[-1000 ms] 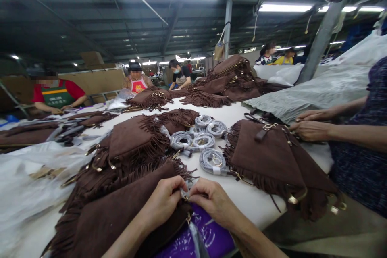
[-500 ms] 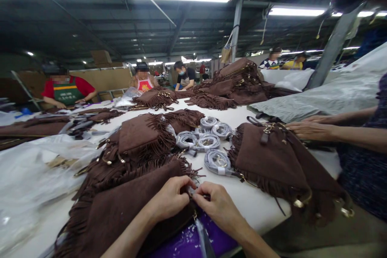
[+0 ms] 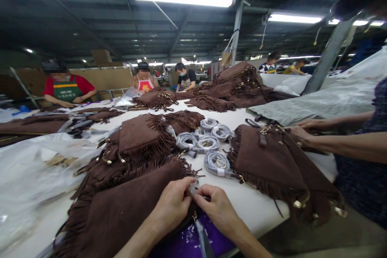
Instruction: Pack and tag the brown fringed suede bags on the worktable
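Note:
A brown suede-like fringed bag (image 3: pixel 127 205) lies across the table in front of me. At its right corner my left hand (image 3: pixel 173 199) pinches a small piece of clear plastic wrap (image 3: pixel 192 187). My right hand (image 3: pixel 216 205) meets it there, thumb and finger pressed together at the same spot; what they grip is mostly hidden. Below the fingers, a gold clasp (image 3: pixel 194 215) with a plastic-wrapped strap end (image 3: pixel 204 238) hangs over a purple surface (image 3: pixel 177 240).
Coiled grey-wrapped straps (image 3: pixel 217 163) lie beyond my hands. More fringed bags (image 3: pixel 142 133) are stacked at left, others (image 3: pixel 266 161) at right, where a co-worker's hands (image 3: pixel 305 133) are busy. White plastic sheeting (image 3: pixel 36 177) covers the left side. Several people work across the table.
My left hand has turned slightly, and more of the clear plastic shows between its fingers. My right hand stays nearly in place. The co-worker's hands at right have shifted.

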The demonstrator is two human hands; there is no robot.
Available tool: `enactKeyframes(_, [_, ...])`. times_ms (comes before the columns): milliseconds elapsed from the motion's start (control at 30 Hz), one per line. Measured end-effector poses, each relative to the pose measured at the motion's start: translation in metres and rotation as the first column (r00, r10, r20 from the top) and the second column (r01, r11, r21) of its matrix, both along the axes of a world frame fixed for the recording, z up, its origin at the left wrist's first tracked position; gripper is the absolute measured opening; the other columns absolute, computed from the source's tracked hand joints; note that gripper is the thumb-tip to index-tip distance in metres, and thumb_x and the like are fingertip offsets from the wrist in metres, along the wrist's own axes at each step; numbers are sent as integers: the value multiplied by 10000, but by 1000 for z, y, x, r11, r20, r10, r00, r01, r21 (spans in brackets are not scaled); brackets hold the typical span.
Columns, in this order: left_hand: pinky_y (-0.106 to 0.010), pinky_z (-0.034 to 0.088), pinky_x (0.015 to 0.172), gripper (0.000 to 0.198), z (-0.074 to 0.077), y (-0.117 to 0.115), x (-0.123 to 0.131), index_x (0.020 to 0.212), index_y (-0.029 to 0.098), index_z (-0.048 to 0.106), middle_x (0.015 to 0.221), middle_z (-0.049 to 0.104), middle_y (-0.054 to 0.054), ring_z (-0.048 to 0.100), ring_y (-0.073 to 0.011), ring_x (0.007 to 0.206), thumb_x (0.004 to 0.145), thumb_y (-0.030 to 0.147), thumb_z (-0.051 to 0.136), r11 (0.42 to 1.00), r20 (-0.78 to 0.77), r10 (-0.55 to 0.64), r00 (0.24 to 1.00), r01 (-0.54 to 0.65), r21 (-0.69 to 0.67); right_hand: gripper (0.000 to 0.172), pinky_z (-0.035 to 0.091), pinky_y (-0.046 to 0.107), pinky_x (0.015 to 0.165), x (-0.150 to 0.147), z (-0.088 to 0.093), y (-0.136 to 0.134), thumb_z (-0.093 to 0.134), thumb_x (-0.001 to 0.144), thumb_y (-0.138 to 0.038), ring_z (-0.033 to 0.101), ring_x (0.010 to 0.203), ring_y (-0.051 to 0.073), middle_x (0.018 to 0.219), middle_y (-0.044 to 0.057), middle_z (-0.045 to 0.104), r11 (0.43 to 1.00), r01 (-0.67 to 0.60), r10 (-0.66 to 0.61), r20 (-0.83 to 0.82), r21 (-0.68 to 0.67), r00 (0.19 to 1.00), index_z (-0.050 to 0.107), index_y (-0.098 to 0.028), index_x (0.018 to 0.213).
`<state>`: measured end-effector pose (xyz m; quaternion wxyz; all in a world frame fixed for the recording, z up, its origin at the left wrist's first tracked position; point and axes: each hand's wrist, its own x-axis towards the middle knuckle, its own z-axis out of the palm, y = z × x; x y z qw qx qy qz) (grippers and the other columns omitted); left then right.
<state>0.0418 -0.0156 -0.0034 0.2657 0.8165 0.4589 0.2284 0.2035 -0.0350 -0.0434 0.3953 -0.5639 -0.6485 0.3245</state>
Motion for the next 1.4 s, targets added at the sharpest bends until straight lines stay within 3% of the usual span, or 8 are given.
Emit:
enactKeyframes(200, [-247, 372, 656, 420, -2, 1, 1, 1074, 174, 576, 692, 561, 39, 532, -146, 686, 696, 25, 473, 999, 151, -19, 988, 23, -26, 302, 338, 278, 589, 3, 7, -1, 532, 808, -397, 509, 636, 178, 606, 1, 555, 999, -33, 33, -47, -10, 998, 603, -178, 613])
enactKeyframes(367, [-217, 285, 535, 335, -1, 10, -6, 1026, 163, 478, 619, 478, 87, 397, -92, 558, 700, 124, 543, 946, 474, 23, 880, 134, -295, 292, 366, 265, 563, 15, 9, -5, 498, 844, -437, 505, 597, 162, 634, -22, 522, 996, -74, 65, -165, -51, 984, 612, -179, 770])
enactKeyframes(500, [-202, 245, 499, 404, 3, 15, -10, 1016, 170, 459, 608, 506, 93, 346, -63, 514, 665, 211, 654, 871, 652, 136, 746, 224, -438, 217, 414, 274, 644, 15, 12, -12, 501, 895, -348, 563, 697, 178, 739, 4, 581, 993, -47, 53, -56, 113, 997, 622, -197, 796])
enactKeyframes(700, [-189, 246, 479, 404, 7, 15, -10, 987, 186, 474, 602, 505, 96, 340, -53, 491, 661, 232, 709, 852, 740, 200, 642, 259, -455, 118, 411, 276, 759, 0, 24, -10, 575, 853, -187, 578, 846, 179, 884, 22, 583, 946, -134, 134, 19, 295, 991, 674, -214, 797])
enactKeyframes(833, [-207, 321, 511, 276, 4, 11, -7, 941, 184, 520, 659, 532, 64, 419, -82, 528, 728, 287, 663, 891, 673, 150, 725, 197, -410, 167, 396, 274, 700, 1, 26, 0, 605, 847, -275, 541, 760, 170, 750, -5, 552, 974, -81, 120, -176, 212, 977, 637, -199, 701])
enactKeyframes(933, [-242, 404, 641, 79, 3, 5, -2, 810, 166, 617, 729, 594, 13, 528, -136, 682, 762, 185, 556, 957, 472, 34, 881, 107, -268, 254, 388, 260, 636, 4, 23, 4, 659, 805, -424, 492, 670, 152, 670, -29, 529, 995, -91, 100, -449, 41, 888, 616, -191, 712])
enactKeyframes(1033, [-259, 413, 746, 141, 1, 0, 5, 761, 166, 667, 814, 650, -15, 571, -175, 818, 729, 121, 537, 984, 344, -13, 939, 75, -165, 338, 383, 243, 594, 4, 21, 4, 721, 741, -509, 470, 628, 136, 643, -41, 520, 988, -133, 62, -602, -75, 796, 615, -189, 713])
enactKeyframes(1400, [-246, 357, 624, 225, 1, 1, 7, 581, 165, 582, 636, 555, 1, 510, -153, 666, 784, 242, 527, 990, 346, 99, 933, -59, -125, 347, 417, 270, 621, 5, 23, 13, 662, 776, -508, 499, 641, 156, 599, -35, 513, 999, -49, 51, -399, 16, 915, 619, -188, 648])
